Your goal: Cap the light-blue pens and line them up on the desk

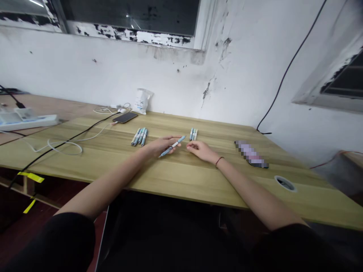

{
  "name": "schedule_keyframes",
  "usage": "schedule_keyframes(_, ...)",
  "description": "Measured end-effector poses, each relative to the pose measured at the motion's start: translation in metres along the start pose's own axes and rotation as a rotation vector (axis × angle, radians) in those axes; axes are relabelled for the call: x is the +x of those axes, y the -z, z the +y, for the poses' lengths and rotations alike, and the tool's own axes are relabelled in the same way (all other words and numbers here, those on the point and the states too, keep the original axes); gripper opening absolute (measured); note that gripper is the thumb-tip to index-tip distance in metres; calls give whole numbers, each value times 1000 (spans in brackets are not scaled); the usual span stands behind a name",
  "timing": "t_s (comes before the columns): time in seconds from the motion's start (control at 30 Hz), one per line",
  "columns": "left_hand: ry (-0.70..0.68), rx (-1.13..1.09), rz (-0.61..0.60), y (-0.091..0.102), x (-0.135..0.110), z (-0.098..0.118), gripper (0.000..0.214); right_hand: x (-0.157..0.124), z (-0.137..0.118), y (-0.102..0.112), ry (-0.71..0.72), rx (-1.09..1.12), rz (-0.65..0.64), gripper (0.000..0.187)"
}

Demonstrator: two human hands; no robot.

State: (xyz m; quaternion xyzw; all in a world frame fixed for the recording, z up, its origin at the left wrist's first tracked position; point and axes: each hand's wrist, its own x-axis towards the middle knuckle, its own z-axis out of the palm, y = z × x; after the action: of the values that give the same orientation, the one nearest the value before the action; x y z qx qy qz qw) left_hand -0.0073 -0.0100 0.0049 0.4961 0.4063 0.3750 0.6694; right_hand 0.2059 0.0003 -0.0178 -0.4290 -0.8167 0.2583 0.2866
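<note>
The left hand was closed narrowly around a slim pale-blue and white plastic pen, near the middle of its barrel, with the tip pointing toward the front edge of the light wooden desk. This middle grip left both pen ends free. The right hand was open with loosely curved fingers and held nothing; it was near the pen's upper end, but not touching it. A thin dark band circled the right wrist.

Farther toward the back edge lay a row of similar blue pens and a smaller group of blue pens. Near the right edge was a long object, which was pixelated and could not be identified. By the back edge stood a black smartphone and a white pouch. The fingers hid part of the barrel, and the exact number of pens was hard to count.
</note>
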Motion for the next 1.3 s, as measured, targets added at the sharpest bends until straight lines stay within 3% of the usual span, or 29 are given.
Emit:
schedule_keyframes(0.27, -60, 53, 19, 0, 2, -1, 30, 1, 0, -1, -5, -9, -7, 23)
schedule_keyframes(0.57, 30, -20, -25, 1, 4, -2, 12, -1, -2, 1, -1, -52, -7, 26)
schedule_keyframes(0.9, 37, 57, -48, -1, 3, -4, 11, 0, -1, 0, -38, 86, 7, 26)
schedule_keyframes(1.1, 36, 36, -52, 1, 6, -6, 12, 3, 5, 4, -44, 148, 119, 33)
schedule_keyframes(1.3, -15, 172, -55, -1, 1, -5, 30, 8, 9, 12, -126, 396, 230, 34)
